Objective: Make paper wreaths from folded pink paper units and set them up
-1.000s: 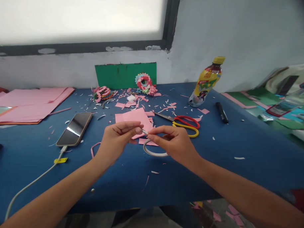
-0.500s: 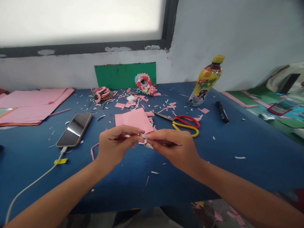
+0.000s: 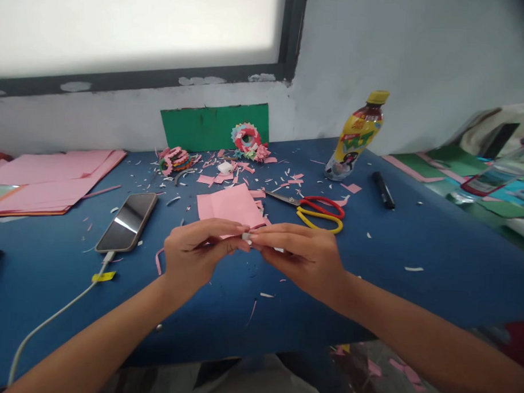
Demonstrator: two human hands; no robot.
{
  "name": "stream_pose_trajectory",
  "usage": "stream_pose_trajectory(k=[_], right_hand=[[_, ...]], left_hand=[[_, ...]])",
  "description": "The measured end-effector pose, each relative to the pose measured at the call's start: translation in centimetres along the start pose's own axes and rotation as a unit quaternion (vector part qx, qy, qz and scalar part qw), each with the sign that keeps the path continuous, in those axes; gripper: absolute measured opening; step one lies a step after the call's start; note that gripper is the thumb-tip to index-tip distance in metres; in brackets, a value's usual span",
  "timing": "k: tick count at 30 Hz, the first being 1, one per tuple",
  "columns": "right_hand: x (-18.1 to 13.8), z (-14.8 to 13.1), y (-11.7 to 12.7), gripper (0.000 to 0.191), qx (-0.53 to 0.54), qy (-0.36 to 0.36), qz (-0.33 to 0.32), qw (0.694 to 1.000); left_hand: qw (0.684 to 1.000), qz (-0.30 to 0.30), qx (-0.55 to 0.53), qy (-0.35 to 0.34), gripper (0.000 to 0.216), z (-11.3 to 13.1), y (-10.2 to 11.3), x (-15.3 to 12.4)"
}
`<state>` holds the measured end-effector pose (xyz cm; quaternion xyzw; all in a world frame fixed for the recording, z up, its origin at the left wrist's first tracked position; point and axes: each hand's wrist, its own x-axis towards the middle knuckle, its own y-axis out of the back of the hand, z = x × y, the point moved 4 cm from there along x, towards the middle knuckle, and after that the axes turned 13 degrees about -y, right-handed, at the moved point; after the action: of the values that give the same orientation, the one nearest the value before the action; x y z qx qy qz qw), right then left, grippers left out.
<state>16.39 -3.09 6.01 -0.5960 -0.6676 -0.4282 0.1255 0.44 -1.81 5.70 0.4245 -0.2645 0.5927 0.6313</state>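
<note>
Fingertips of my left hand (image 3: 200,251) and my right hand (image 3: 300,255) meet over the front of the table. Between them both hands pinch a small white strip (image 3: 245,236), mostly covered by the fingers; whether it is paper or tape I cannot tell. Just beyond the hands lies a pink paper sheet (image 3: 231,204) with a crease in it. Scissors (image 3: 307,208) with one red and one yellow handle rest to its right, blades pointing left.
On the blue table (image 3: 413,305), paper scraps lie around folded-paper rings (image 3: 247,140). A charging phone (image 3: 127,221) and pink sheets (image 3: 51,180) are left. A drink bottle (image 3: 356,137) and black marker (image 3: 383,190) stand and lie right. A green board (image 3: 204,127) leans on the wall.
My fingers have closed further over the white strip, so less of it shows; the curled part below the fingertips is now mostly hidden. The rest of the table looks the same.
</note>
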Motion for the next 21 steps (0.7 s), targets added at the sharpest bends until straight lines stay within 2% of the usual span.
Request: stream_pose_trajectory(k=[8, 16, 21], right_hand=[[-0.12, 0.22, -0.17, 0.017, -0.008, 0.001, -0.020, 1.000], [-0.21, 0.34, -0.22, 0.018, -0.021, -0.009, -0.034, 0.999], [-0.23, 0.46, -0.19, 0.017, -0.029, -0.012, -0.038, 0.999]], left_hand=[[1.000, -0.013, -0.013, -0.016, 0.027, 0.11, -0.06, 0.02], [1.000, -0.017, 0.005, -0.003, 0.026, 0.09, -0.06, -0.04], [1.000, -0.018, 0.025, -0.003, 0.019, 0.11, -0.03, -0.03]])
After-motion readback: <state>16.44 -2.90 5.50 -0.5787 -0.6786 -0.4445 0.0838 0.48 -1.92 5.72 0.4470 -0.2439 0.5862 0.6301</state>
